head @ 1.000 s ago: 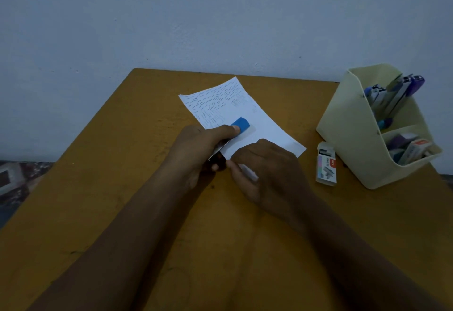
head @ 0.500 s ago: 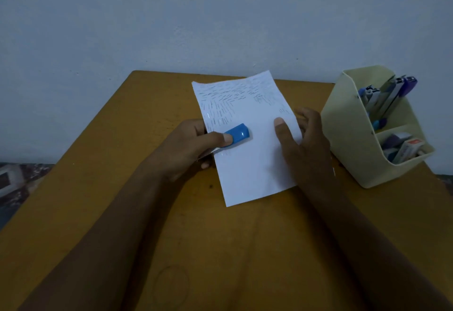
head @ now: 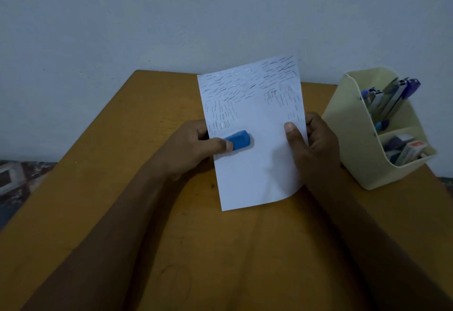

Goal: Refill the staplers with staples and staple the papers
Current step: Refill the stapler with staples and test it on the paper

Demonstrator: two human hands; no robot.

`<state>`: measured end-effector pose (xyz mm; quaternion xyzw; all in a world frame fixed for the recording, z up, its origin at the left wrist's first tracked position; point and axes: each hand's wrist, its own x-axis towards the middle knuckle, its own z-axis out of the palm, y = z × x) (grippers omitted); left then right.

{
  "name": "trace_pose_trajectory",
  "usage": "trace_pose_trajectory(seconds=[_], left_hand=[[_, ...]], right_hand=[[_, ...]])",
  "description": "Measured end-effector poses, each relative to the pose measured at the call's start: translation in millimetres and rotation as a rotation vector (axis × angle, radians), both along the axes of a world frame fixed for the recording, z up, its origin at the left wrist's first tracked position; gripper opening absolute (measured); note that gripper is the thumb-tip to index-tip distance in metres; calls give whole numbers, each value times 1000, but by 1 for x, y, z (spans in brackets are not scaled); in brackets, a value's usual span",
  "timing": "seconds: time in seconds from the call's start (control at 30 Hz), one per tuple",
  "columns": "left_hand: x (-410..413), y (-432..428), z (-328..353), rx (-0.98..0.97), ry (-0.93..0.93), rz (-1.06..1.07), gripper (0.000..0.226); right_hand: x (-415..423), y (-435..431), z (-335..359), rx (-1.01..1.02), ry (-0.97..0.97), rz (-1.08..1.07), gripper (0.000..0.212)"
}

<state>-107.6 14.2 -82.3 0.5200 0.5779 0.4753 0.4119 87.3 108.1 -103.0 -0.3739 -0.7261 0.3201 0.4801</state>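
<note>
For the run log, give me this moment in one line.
phase: stapling | left hand: grips blue stapler over left edge of paper | right hand: pinches right edge | organizer: right side of table

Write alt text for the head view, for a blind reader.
A left hand grips a blue stapler on the left edge of a paper, while the right hand pinches its right edge, over a brown table. Many staples cover the paper's top; a cream organiser of staplers stands to the right.
</note>
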Motion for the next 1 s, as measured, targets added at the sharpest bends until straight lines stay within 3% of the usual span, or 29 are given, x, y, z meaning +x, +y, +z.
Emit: trace_pose_trajectory(seconds=[0.2,0.47,0.67,1.0], left_hand=[[-1,0,0,20,-4,-11,12],[-1,1,-2,1,-123,21,33],[-3,2,-3,-5,-116,45,21],[2,4,-5,33,-181,51,39]], right_hand=[[2,1,-1,14,15,13,4],[2,-4,1,-31,45,96,4],[3,-4,2,-96,66,162,10],[5,0,-1,-112,69,201,15]])
